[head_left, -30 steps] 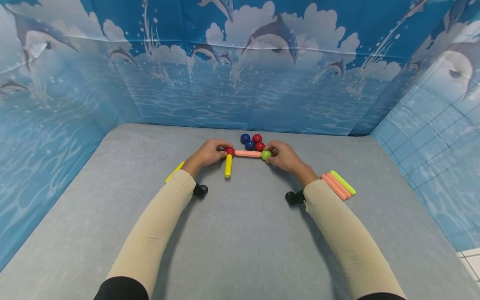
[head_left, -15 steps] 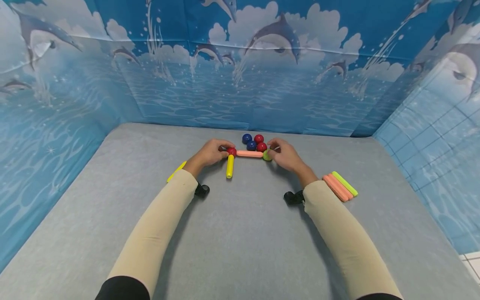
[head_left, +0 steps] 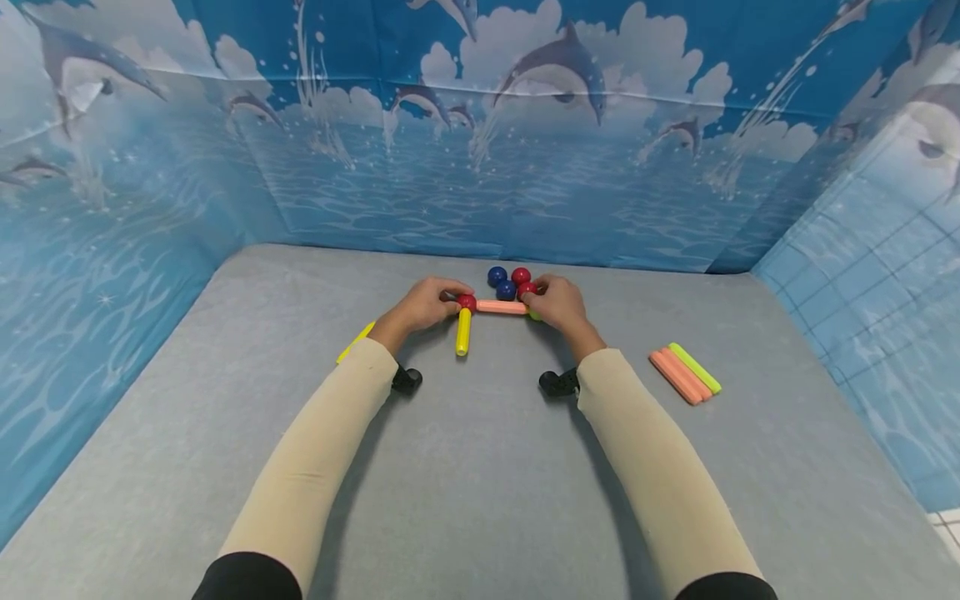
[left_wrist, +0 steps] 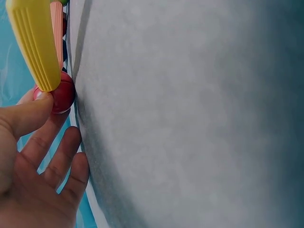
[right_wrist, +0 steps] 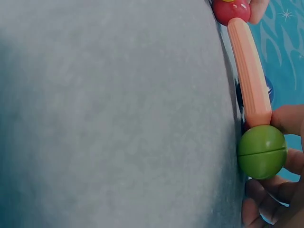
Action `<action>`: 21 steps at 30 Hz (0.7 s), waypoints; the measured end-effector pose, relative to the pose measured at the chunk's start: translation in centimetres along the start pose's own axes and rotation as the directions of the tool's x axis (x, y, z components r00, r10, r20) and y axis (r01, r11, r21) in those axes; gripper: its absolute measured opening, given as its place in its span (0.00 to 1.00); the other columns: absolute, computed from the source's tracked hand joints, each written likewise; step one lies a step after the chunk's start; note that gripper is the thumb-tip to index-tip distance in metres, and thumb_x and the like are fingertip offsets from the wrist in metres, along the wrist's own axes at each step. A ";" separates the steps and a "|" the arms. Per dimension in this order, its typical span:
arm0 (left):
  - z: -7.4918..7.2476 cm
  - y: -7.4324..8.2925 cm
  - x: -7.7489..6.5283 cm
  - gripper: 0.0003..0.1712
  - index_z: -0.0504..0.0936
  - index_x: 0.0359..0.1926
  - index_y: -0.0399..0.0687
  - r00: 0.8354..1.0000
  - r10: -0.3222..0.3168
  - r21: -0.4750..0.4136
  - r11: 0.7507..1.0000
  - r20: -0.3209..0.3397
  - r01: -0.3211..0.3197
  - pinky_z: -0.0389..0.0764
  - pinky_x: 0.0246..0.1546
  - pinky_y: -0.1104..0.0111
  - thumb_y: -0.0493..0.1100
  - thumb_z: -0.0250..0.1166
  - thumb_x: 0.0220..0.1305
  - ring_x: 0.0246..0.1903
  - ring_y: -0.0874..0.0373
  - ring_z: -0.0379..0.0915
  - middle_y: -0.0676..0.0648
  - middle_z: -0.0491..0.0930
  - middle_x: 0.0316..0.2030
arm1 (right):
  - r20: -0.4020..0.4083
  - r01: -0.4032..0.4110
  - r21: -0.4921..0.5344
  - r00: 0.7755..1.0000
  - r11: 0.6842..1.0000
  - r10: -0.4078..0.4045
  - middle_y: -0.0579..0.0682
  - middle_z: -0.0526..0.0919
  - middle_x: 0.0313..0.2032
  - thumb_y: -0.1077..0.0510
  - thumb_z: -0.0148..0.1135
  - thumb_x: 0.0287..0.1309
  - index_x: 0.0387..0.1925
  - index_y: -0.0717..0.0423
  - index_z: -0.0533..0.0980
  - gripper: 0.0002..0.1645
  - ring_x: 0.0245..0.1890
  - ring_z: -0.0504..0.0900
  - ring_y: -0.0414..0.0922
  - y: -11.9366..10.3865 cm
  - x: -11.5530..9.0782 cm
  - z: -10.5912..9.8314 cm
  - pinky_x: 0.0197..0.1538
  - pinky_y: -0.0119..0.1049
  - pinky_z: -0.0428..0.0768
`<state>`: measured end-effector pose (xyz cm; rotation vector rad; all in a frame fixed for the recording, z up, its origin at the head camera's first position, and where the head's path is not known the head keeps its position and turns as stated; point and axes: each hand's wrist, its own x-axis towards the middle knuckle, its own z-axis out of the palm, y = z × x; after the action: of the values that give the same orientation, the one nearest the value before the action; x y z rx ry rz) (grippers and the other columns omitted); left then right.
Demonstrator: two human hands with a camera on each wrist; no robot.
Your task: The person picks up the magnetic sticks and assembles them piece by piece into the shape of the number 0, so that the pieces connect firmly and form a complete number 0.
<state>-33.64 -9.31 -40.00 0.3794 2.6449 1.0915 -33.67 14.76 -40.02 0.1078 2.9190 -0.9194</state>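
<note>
My left hand (head_left: 424, 305) pinches a red ball (left_wrist: 64, 94) between thumb and fingers. A yellow stick (head_left: 463, 332) and a salmon stick (head_left: 501, 307) are joined to that ball. At the salmon stick's other end is a green ball (right_wrist: 262, 152), mostly covered by my right hand (head_left: 558, 302) in the head view. Thumb and index finger of the right hand close around another red ball (head_left: 527, 290), just behind the green one; the right wrist view hides this grip behind the green ball and stick.
Two blue balls (head_left: 506, 290) and a further red ball (head_left: 521, 275) sit behind the salmon stick. Salmon sticks (head_left: 678, 377) and a yellow-green stick (head_left: 695, 368) lie at the right. Another yellow stick (head_left: 356, 342) is partly behind the left forearm. A dolphin-print curtain (head_left: 420, 192) borders the grey table (head_left: 480, 467).
My right hand has let go of the green ball and shifted left to the near loose red ball. The left hand keeps its pinch on its red ball, staying in place.
</note>
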 end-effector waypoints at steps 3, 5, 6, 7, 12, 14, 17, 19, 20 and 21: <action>-0.1 0.0 0.0 0.22 0.79 0.62 0.56 1.000 0.002 -0.005 1.000 -0.008 -0.002 0.76 0.62 0.56 0.36 0.59 0.70 0.62 0.46 0.69 0.47 0.75 0.64 | -0.008 0.004 0.038 1.000 0.999 -0.004 0.61 0.77 0.58 0.49 0.56 0.66 0.61 0.59 0.73 0.27 0.57 0.74 0.56 0.2 0.1 0.1 0.62 0.52 0.75; -0.1 0.0 -0.1 0.22 0.79 0.62 0.56 1.000 0.003 -0.011 1.000 -0.004 -0.003 0.76 0.63 0.56 0.36 0.59 0.70 0.62 0.46 0.69 0.47 0.75 0.64 | -0.011 -0.002 0.075 1.000 0.997 0.003 0.61 0.77 0.58 0.49 0.57 0.66 0.60 0.59 0.73 0.26 0.56 0.74 0.56 0.4 0.2 0.1 0.61 0.52 0.75; 0.0 0.0 -0.1 0.22 0.79 0.62 0.56 1.000 0.003 -0.013 1.000 -0.001 -0.003 0.76 0.63 0.56 0.36 0.60 0.70 0.62 0.46 0.69 0.47 0.75 0.64 | -0.011 -0.006 0.093 1.000 0.996 0.007 0.61 0.77 0.57 0.49 0.57 0.66 0.60 0.59 0.73 0.26 0.55 0.74 0.56 0.5 0.2 0.1 0.61 0.52 0.76; 0.0 0.0 0.0 0.22 0.79 0.62 0.56 1.000 0.003 -0.015 1.000 0.003 -0.003 0.76 0.63 0.56 0.36 0.60 0.70 0.62 0.46 0.69 0.47 0.75 0.64 | -0.012 -0.009 0.113 1.000 0.994 0.010 0.61 0.77 0.57 0.49 0.57 0.66 0.60 0.60 0.73 0.26 0.55 0.74 0.56 0.7 0.2 0.1 0.60 0.51 0.76; 0.1 0.0 0.1 0.22 0.79 0.63 0.56 1.000 -0.004 -0.023 1.000 0.016 0.005 0.75 0.64 0.56 0.36 0.60 0.70 0.63 0.46 0.69 0.47 0.75 0.65 | -0.039 0.008 0.189 0.999 0.982 0.000 0.60 0.78 0.56 0.51 0.61 0.64 0.57 0.61 0.74 0.25 0.52 0.75 0.55 1.3 -0.2 -0.7 0.53 0.48 0.79; 0.0 -0.1 0.1 0.22 0.79 0.63 0.56 1.000 -0.009 -0.027 1.000 0.017 0.009 0.75 0.64 0.55 0.36 0.59 0.70 0.63 0.46 0.69 0.48 0.75 0.65 | -0.057 0.041 0.198 0.998 0.979 -0.030 0.60 0.78 0.55 0.52 0.63 0.62 0.55 0.61 0.73 0.25 0.51 0.76 0.54 1.6 -0.5 -1.1 0.50 0.47 0.79; -0.1 -0.1 0.2 0.22 0.79 0.63 0.57 1.000 -0.013 -0.032 0.999 0.018 0.014 0.75 0.64 0.55 0.36 0.59 0.70 0.63 0.46 0.69 0.48 0.75 0.65 | -0.084 0.118 0.197 0.991 0.973 -0.103 0.60 0.78 0.54 0.53 0.64 0.61 0.56 0.60 0.72 0.25 0.49 0.76 0.55 1.9 -1.2 -1.9 0.49 0.47 0.78; -0.2 -0.1 0.2 0.22 0.79 0.63 0.57 1.000 -0.012 -0.029 0.999 0.018 0.013 0.75 0.64 0.55 0.37 0.59 0.71 0.63 0.46 0.68 0.48 0.75 0.65 | -0.096 0.190 0.188 0.980 0.964 -0.175 0.61 0.78 0.55 0.54 0.64 0.62 0.60 0.58 0.71 0.26 0.50 0.76 0.55 2.1 -1.7 -2.4 0.50 0.48 0.78; -0.2 -0.1 0.2 0.22 0.79 0.63 0.57 1.000 -0.012 -0.027 1.000 0.019 0.012 0.75 0.64 0.55 0.37 0.59 0.71 0.63 0.46 0.68 0.48 0.75 0.65 | -0.098 0.223 0.180 0.973 0.958 -0.208 0.61 0.77 0.56 0.55 0.64 0.62 0.62 0.56 0.71 0.27 0.50 0.76 0.55 2.1 -2.0 -2.7 0.50 0.49 0.78; -0.2 -0.1 0.2 0.22 0.79 0.63 0.57 1.000 -0.011 -0.025 1.000 0.019 0.012 0.74 0.64 0.55 0.37 0.59 0.71 0.63 0.46 0.68 0.48 0.75 0.65 | -0.101 0.252 0.172 0.966 0.952 -0.238 0.60 0.77 0.56 0.55 0.64 0.63 0.63 0.54 0.72 0.28 0.50 0.77 0.55 2.1 -2.3 -3.0 0.50 0.49 0.78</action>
<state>-33.87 -9.43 -39.96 0.3671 2.6110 1.1107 -31.31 18.12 -38.54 -0.2192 2.9592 -1.2482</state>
